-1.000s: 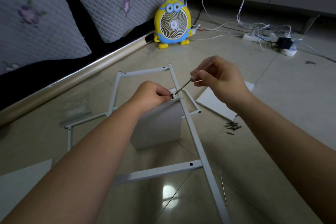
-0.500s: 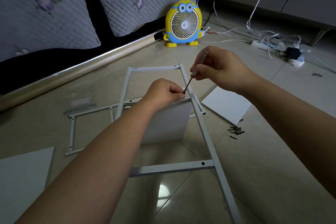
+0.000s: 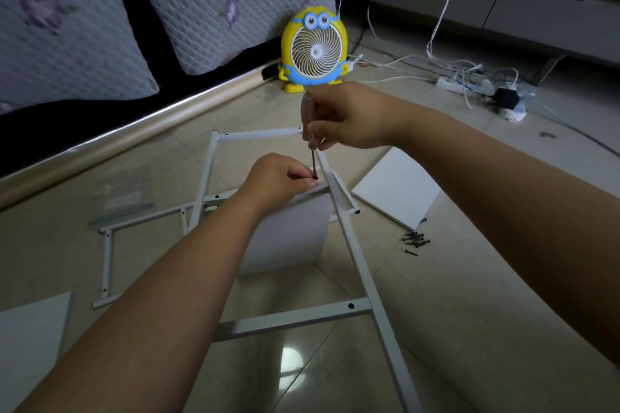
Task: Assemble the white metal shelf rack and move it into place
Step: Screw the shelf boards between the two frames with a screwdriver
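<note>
One panel (image 3: 288, 238) at frame (image 3: 355, 255), screw (image 3: 315, 177) not yet driven; you judge most of rack left. Your left hand (image 3: 278, 178) pinches screw; your right hand (image 3: 349, 117) grips screwdriver (image 3: 310, 141), tip on screw. Frame: white thin tubes, propped on upright panel, on floor in front of fan (image 3: 313, 50). Spare screws (image 3: 415, 240), second frame (image 3: 109, 261) also in front of fan.

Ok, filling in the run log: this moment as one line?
step: fastening screw | left hand: pinches screw at frame | right hand: grips screwdriver, tip on screw | spare screws: on floor
</note>
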### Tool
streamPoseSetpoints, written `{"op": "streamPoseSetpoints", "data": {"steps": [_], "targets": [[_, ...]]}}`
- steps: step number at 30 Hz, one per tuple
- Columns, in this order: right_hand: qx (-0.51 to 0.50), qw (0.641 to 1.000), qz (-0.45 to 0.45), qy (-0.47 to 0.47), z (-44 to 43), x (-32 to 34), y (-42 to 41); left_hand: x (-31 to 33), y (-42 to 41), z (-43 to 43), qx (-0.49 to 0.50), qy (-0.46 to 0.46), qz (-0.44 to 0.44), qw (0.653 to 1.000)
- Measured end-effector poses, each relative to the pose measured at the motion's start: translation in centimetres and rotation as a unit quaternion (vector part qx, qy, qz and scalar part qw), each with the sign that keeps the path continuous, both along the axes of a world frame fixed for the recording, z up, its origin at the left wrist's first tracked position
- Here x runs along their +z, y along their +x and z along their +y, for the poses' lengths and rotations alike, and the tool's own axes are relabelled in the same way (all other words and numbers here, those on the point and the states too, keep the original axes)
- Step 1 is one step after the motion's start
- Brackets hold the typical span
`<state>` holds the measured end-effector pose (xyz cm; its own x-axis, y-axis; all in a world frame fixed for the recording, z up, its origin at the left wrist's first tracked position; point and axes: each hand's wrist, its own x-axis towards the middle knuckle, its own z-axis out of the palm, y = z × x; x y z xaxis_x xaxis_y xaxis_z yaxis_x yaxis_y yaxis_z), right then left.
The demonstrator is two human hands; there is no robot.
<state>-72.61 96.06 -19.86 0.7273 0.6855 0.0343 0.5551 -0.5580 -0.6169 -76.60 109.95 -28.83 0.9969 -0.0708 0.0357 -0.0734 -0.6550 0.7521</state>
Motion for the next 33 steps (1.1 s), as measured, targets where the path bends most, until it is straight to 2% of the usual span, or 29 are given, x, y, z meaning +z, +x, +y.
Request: {"op": "streamPoseSetpoints", "data": {"steps": [5,9,13,19,24,28,33], "targets": [[-0.02,0.999,0.014,0.021,-0.5,-0.1,-0.2,-0.1,0.1,-0.1,0.01,-0.017,0.0,1.0],[-0.024,0.998,-0.057,0.006,-0.1,-0.4,-0.6,0.0,0.1,-0.1,0.014,-0.026,-0.005,1.0],[-0.036,0.992,-0.117,-0.016,0.6,-0.4,-0.9,-0.1,0.3,0.0,0.015,0.005,-0.001,1.0],[-0.052,0.978,-0.194,-0.049,1.0,-0.1,-1.3,0.1,0.6,0.6,-0.042,0.149,0.023,0.988],[-0.043,0.981,-0.183,-0.049,0.9,0.2,-1.3,-0.4,-0.1,0.8,-0.072,0.282,0.012,0.957],[-0.007,0.968,-0.199,-0.151,1.3,1.5,-1.1,-0.6,-0.5,0.1,-0.09,0.36,-0.046,0.927],[0.017,0.966,-0.156,-0.207,1.7,2.9,-1.3,-1.0,-0.7,-0.3,-0.081,0.413,-0.057,0.905]]}}
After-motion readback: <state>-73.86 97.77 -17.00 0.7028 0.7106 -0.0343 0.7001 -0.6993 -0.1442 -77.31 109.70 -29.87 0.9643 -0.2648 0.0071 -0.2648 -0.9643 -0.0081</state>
